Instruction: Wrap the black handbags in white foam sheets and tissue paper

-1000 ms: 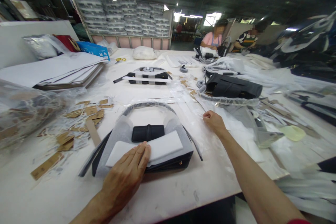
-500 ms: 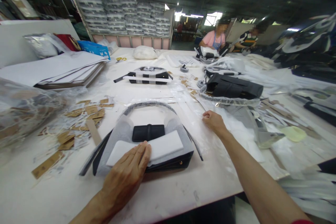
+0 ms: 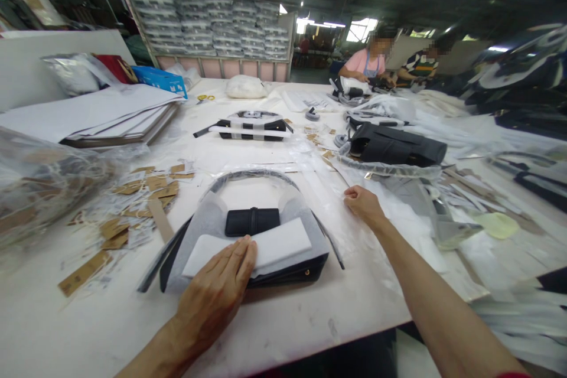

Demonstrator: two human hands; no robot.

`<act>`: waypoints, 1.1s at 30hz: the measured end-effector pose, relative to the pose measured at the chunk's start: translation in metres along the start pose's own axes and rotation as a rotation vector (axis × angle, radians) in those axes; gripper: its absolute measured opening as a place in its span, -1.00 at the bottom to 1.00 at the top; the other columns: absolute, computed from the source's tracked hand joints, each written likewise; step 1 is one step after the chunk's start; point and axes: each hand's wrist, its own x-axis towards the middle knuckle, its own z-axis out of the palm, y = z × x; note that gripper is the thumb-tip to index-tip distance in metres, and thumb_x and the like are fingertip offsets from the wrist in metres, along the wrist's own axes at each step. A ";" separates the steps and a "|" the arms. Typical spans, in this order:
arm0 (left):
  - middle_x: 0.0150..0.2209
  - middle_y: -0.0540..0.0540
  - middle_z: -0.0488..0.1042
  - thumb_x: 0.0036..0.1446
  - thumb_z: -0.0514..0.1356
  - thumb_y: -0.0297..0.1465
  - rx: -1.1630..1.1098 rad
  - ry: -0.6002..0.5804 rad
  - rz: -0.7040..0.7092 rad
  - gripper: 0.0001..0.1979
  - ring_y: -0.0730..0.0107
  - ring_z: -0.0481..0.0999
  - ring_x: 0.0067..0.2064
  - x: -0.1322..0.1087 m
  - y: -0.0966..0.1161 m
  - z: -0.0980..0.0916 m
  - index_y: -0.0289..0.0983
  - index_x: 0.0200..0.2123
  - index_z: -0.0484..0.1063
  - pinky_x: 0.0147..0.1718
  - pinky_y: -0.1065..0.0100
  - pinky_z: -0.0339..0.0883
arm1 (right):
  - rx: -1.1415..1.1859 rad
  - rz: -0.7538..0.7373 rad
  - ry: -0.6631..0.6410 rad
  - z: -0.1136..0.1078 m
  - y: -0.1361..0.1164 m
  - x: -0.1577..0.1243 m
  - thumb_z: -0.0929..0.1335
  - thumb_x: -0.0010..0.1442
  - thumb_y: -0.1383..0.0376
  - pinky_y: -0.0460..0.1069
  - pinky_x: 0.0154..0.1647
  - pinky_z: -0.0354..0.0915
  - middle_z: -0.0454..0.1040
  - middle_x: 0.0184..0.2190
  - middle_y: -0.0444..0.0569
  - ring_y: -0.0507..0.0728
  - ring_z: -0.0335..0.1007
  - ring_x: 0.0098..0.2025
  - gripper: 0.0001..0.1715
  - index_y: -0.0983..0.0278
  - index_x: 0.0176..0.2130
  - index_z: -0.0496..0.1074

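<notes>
A black handbag (image 3: pixel 283 269) lies flat on the white table (image 3: pixel 287 331) in front of me, partly wrapped in grey tissue with a white foam sheet (image 3: pixel 274 245) across it and its wrapped handle (image 3: pixel 248 177) arching away. My left hand (image 3: pixel 217 292) rests flat on the foam sheet, fingers stretched out together. My right hand (image 3: pixel 363 204) reaches to the right of the bag, fingers curled down on clear plastic film (image 3: pixel 336 201); what it pinches is hard to make out.
Brown paper tags (image 3: pixel 133 207) litter the table on the left, next to a plastic bag of tags (image 3: pixel 39 183). Other black bags (image 3: pixel 394 144) (image 3: pixel 250 127) lie farther back. White boards (image 3: pixel 97 115) are stacked at left. Two people work at the far right end.
Hands and bag stay where they were; only the camera view has shifted slightly.
</notes>
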 end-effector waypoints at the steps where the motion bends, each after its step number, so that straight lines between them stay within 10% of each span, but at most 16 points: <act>1: 0.02 -0.35 0.51 0.21 -0.11 -0.68 0.000 0.000 0.000 -0.56 0.14 0.54 0.00 0.000 0.000 0.000 -0.48 0.07 0.37 -0.02 0.20 0.41 | -0.004 -0.004 0.008 0.000 0.000 0.000 0.34 -0.05 0.38 -0.09 -0.40 0.25 0.54 -0.45 -0.15 0.05 0.42 -0.45 -0.72 0.24 -0.26 0.49; 19: -0.02 -0.34 0.54 0.22 -0.11 -0.68 0.010 0.025 0.003 -0.58 0.15 0.55 -0.02 0.002 0.001 -0.001 -0.48 0.04 0.39 -0.04 0.21 0.42 | 0.104 -0.109 -0.061 0.000 0.002 -0.013 0.45 -0.05 0.24 -0.07 -0.26 0.31 0.55 -0.38 -0.13 0.08 0.47 -0.32 -0.71 0.22 -0.25 0.50; 33: -0.01 -0.32 0.54 0.18 -0.11 -0.69 0.013 0.023 -0.012 -0.56 0.18 0.56 -0.04 0.004 0.000 -0.002 -0.45 0.03 0.40 -0.06 0.23 0.44 | 0.082 0.013 -0.066 -0.006 -0.004 -0.007 0.44 -0.05 0.26 -0.11 -0.54 0.30 0.58 -0.40 -0.08 0.02 0.40 -0.54 -0.73 0.27 -0.27 0.50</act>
